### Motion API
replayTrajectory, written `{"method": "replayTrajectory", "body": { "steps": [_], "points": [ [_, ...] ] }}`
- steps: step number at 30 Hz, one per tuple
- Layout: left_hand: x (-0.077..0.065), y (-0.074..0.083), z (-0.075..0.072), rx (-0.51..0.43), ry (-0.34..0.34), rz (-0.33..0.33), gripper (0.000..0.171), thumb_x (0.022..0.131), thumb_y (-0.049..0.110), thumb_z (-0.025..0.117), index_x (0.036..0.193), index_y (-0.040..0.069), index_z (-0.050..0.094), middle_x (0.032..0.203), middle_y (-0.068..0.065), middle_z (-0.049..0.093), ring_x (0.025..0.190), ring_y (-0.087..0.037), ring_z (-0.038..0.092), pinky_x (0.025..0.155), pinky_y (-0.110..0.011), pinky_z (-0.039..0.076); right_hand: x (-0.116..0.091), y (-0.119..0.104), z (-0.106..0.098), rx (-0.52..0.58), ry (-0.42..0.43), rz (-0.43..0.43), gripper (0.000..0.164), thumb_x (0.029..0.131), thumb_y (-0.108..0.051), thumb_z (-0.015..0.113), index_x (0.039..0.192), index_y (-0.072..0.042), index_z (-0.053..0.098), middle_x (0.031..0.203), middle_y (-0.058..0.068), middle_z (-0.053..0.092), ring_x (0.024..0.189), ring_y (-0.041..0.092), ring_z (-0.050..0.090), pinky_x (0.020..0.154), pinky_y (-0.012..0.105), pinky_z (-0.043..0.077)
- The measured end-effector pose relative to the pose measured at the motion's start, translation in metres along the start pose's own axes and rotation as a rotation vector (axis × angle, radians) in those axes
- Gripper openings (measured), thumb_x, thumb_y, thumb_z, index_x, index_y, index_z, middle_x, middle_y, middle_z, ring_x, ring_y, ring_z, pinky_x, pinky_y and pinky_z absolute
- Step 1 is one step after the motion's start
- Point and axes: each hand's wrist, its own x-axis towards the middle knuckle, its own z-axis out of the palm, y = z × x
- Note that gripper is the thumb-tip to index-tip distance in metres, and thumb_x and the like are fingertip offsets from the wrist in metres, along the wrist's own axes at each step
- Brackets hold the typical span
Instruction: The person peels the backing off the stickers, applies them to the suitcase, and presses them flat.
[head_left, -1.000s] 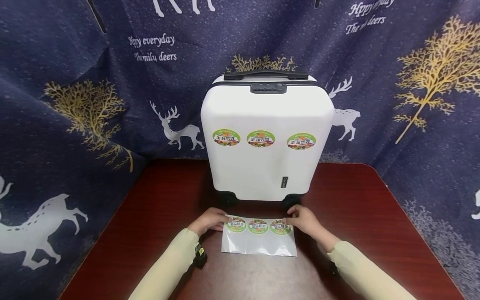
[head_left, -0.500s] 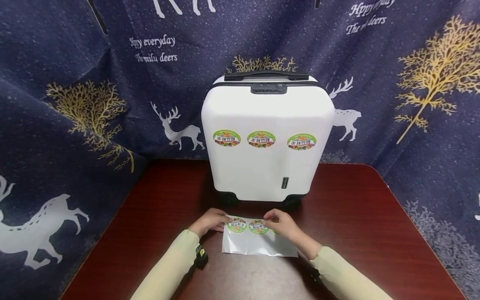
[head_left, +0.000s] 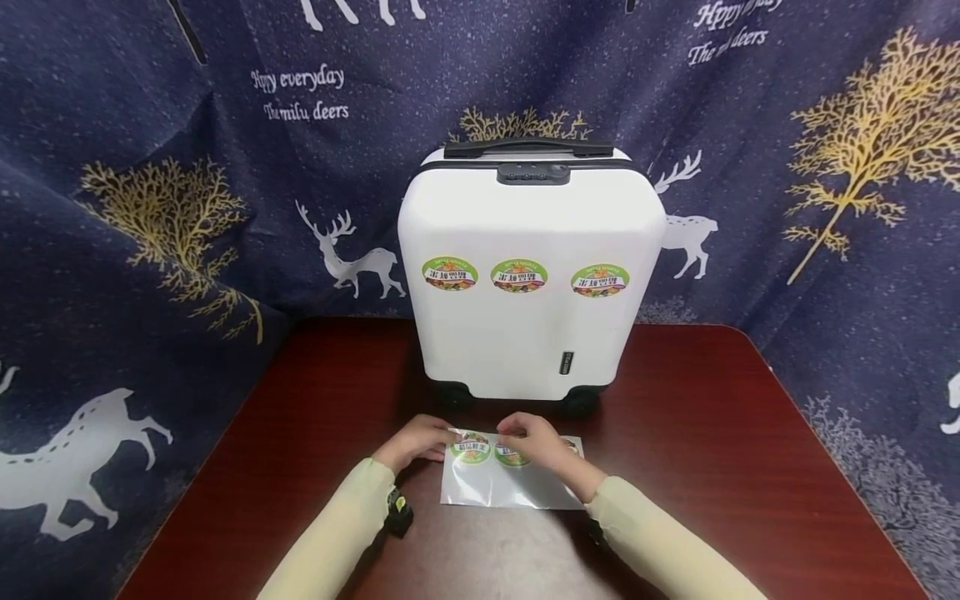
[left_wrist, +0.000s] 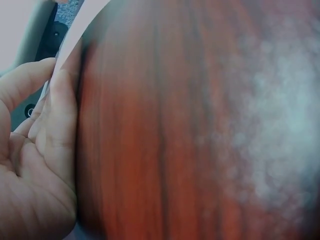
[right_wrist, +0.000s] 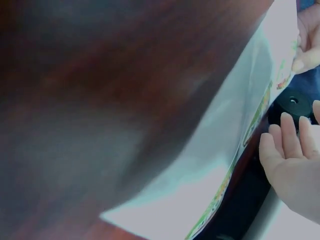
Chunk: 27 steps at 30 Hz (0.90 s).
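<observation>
A white sheet of stickers (head_left: 480, 490) lies on the table before the suitcase, with oval green-rimmed fruit labels along its far edge. My left hand (head_left: 416, 439) pinches its far left corner; the left wrist view has thumb and index finger (left_wrist: 62, 115) on either side of the sheet. My right hand (head_left: 536, 442) is over the middle label (head_left: 512, 454), partly covering it and the right-hand one. In the right wrist view the fingers (right_wrist: 290, 137) of that hand are loosely bent beside the sheet's label edge, with nothing in them.
A white suitcase (head_left: 517, 333) with a black handle (head_left: 528, 148) stands upright behind the sheet. Three oval stickers (head_left: 519, 276) sit upside down in a row across its front. The dark red table (head_left: 697, 433) ends against a blue deer-print cloth (head_left: 337, 183).
My right hand has left the sheet's far right corner and moved left to the middle label. The left hand keeps its place at the left corner.
</observation>
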Motion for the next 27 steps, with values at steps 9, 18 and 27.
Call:
{"method": "replayTrajectory", "body": {
  "steps": [9, 18, 27],
  "points": [
    [0.001, -0.002, -0.005, -0.012, -0.042, 0.020, 0.037, 0.092, 0.013, 0.070, 0.116, -0.015, 0.066, 0.096, -0.014, 0.075, 0.078, -0.013, 0.071, 0.075, -0.031, 0.063, 0.019, -0.002, 0.012, -0.046, -0.099, -0.134, 0.022, 0.095, -0.017, 0.069, 0.111, -0.001, 0.072, 0.110, 0.017, 0.075, 0.106, 0.030, 0.070, 0.094, 0.044, 0.056],
    [0.002, -0.003, -0.004, 0.000, -0.048, 0.028, 0.038, 0.093, 0.015, 0.071, 0.118, -0.014, 0.067, 0.100, -0.015, 0.076, 0.081, -0.013, 0.072, 0.078, -0.032, 0.063, 0.030, -0.013, 0.019, -0.071, -0.145, -0.049, 0.020, 0.093, -0.008, 0.071, 0.112, -0.001, 0.071, 0.111, 0.017, 0.075, 0.109, 0.033, 0.070, 0.098, 0.048, 0.055],
    [0.003, -0.003, -0.005, -0.002, -0.063, 0.033, 0.038, 0.093, 0.015, 0.071, 0.118, -0.014, 0.067, 0.095, -0.010, 0.076, 0.078, -0.010, 0.070, 0.074, -0.028, 0.062, 0.036, -0.007, 0.024, -0.051, -0.135, -0.042, 0.018, 0.091, -0.006, 0.071, 0.108, 0.000, 0.073, 0.104, 0.018, 0.075, 0.099, 0.028, 0.070, 0.087, 0.037, 0.057]
  ]
}}
